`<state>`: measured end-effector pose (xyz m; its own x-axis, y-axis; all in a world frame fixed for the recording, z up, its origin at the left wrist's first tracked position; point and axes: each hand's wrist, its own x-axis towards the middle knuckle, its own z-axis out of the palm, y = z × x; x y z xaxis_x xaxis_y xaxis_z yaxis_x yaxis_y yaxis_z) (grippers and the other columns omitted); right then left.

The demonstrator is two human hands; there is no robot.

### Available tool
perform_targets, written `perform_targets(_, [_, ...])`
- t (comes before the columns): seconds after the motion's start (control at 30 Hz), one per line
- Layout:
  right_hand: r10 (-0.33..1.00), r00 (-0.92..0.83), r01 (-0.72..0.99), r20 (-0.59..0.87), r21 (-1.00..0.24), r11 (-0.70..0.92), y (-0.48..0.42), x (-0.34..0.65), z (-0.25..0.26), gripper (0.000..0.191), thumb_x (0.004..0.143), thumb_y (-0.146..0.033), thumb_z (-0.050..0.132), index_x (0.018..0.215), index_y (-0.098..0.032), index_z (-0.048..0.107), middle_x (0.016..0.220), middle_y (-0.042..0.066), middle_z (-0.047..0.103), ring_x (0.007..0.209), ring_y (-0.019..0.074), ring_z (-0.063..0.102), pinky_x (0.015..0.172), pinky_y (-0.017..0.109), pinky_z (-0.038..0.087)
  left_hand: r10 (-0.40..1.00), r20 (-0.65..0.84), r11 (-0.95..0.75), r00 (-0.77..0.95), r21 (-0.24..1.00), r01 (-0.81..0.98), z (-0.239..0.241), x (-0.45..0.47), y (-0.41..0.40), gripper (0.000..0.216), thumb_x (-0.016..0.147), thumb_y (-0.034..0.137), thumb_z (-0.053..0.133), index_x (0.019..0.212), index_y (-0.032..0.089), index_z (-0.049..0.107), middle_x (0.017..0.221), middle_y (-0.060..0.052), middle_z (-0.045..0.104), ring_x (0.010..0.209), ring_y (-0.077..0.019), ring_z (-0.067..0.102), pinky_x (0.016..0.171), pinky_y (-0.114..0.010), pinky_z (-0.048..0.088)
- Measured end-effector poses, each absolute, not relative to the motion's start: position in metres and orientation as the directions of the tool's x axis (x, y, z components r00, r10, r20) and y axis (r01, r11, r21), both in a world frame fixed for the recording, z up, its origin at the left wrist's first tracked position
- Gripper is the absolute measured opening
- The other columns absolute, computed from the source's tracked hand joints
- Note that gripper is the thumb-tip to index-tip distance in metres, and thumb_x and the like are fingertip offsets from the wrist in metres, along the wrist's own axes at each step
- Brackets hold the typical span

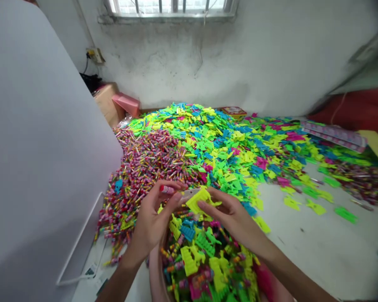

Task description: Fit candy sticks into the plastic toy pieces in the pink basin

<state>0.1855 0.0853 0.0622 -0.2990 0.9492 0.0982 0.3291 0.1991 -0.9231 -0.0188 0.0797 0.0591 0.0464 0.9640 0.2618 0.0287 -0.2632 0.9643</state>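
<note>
My left hand (157,214) is closed around a small tube-like piece (166,190) with a red end and a pink printed side; its exact kind is unclear. Between the fingers of my right hand (228,209) is a flat yellow plastic piece (199,201) with a cut-out outline. Both hands are over the far rim of a pink tub (156,272). Inside the tub lie yellow, green, blue and pink plastic pieces (204,243), mixed with small striped tubes (176,267).
Beyond the tub, a large heap of coloured plastic pieces (214,142) spreads across the floor. A pile of small printed tubes (148,161) lies at its left. A white panel (47,147) stands on the left, and a pink printed sheet (334,135) lies on the right.
</note>
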Motion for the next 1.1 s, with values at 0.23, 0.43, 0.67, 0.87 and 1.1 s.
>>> perform_targets(0.23, [0.95,-0.261,0.492,0.173,-0.823,0.285,0.071,0.189,0.071,0.026,0.099,-0.047,0.058,0.099,-0.024,0.07,0.089,0.002,0.074,0.087,0.0221,0.071,0.074,0.031,0.058,0.89,0.327,-0.437,0.317,0.807,0.397,0.06,-0.018,0.063,0.036,0.104,0.03,0.046,0.136,0.024,0.06,0.13,-0.009,0.068,0.123,-0.0241,0.063,0.105,-0.035,0.049])
perform_targets(0.43, [0.912,-0.32,0.497,0.258,-0.773,0.393,0.061,0.19,0.077,0.018,0.102,-0.037,0.054,0.104,-0.026,0.067,0.106,0.003,0.076,0.108,0.0254,0.07,0.097,0.038,0.053,0.923,0.299,-0.369,0.242,0.866,0.336,0.052,-0.013,0.056,0.027,0.101,0.029,0.053,0.127,0.025,0.057,0.103,-0.005,0.073,0.095,-0.0177,0.071,0.084,-0.026,0.057])
perform_targets(0.67, [0.879,-0.358,0.54,0.316,-0.697,0.471,0.058,0.192,0.075,0.014,0.103,-0.029,0.052,0.111,-0.026,0.063,0.113,0.004,0.075,0.113,0.024,0.069,0.101,0.038,0.054,0.859,0.486,-0.493,0.161,0.699,0.518,0.056,-0.01,0.048,0.02,0.097,0.022,0.06,0.115,0.024,0.066,0.109,-0.003,0.076,0.094,-0.0161,0.073,0.089,-0.025,0.056])
perform_targets(0.87, [0.808,-0.427,0.632,0.407,-0.505,0.588,0.057,0.191,0.068,0.011,0.104,-0.024,0.05,0.107,-0.02,0.06,0.102,0.01,0.075,0.097,0.0271,0.073,0.098,0.046,0.055,0.77,0.598,-0.593,0.224,0.54,0.597,0.056,-0.006,0.044,0.024,0.095,0.015,0.063,0.118,0.021,0.063,0.109,-0.004,0.077,0.099,-0.0151,0.074,0.095,-0.022,0.056])
perform_targets(1.1, [0.737,-0.475,0.668,0.481,-0.349,0.658,0.055,0.189,0.065,0.014,0.105,-0.025,0.047,0.093,-0.022,0.054,0.088,0.007,0.072,0.083,0.0245,0.072,0.075,0.039,0.058,0.769,0.598,-0.582,0.227,0.507,0.636,0.058,-0.007,0.041,0.017,0.097,0.018,0.06,0.113,0.019,0.065,0.106,-0.007,0.078,0.095,-0.0165,0.076,0.092,-0.023,0.059])
